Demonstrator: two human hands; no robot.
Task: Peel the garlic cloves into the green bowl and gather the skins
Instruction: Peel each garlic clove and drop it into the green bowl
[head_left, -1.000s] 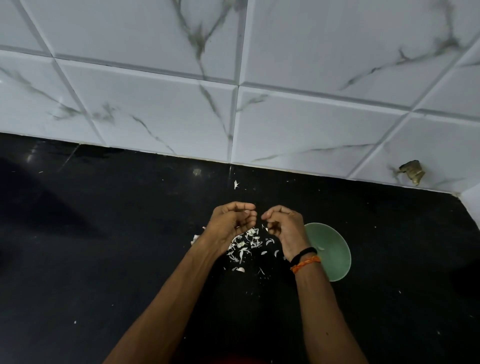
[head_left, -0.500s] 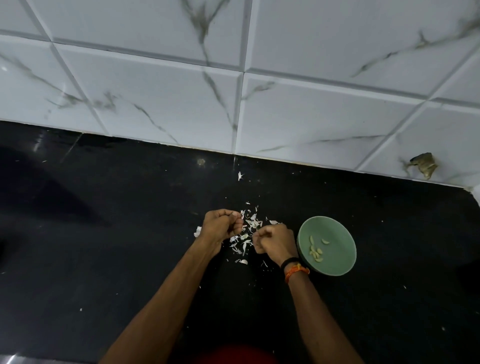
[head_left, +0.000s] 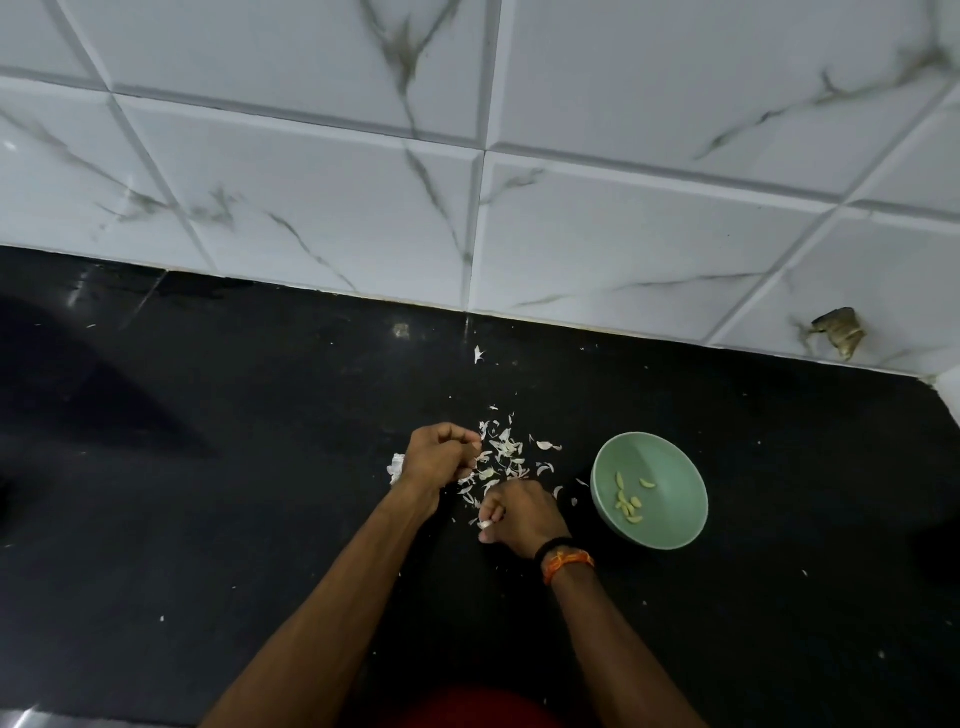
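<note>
My right hand (head_left: 519, 512) pinches a white garlic clove (head_left: 485, 524) low over the black counter. My left hand (head_left: 436, 460) is a curled fist a little up and to the left, apart from the right hand; I see nothing in it. Between and beyond the hands lies a scatter of pale garlic skins (head_left: 501, 452). A white garlic piece (head_left: 396, 467) shows on the counter at the left edge of my left hand, partly hidden. The green bowl (head_left: 670, 525) stands right of my right hand and holds several peeled cloves (head_left: 628, 501).
The black counter (head_left: 208, 493) runs back to a white marbled tile wall (head_left: 363, 208). A single skin (head_left: 478, 355) lies near the wall joint. A damaged brown spot (head_left: 839, 338) marks the wall at far right. Small white flecks dot the counter.
My hands have come apart and dropped toward the counter; the right hand drew back toward me with the clove. The view tilted, so the whole bowl and its cloves now show.
</note>
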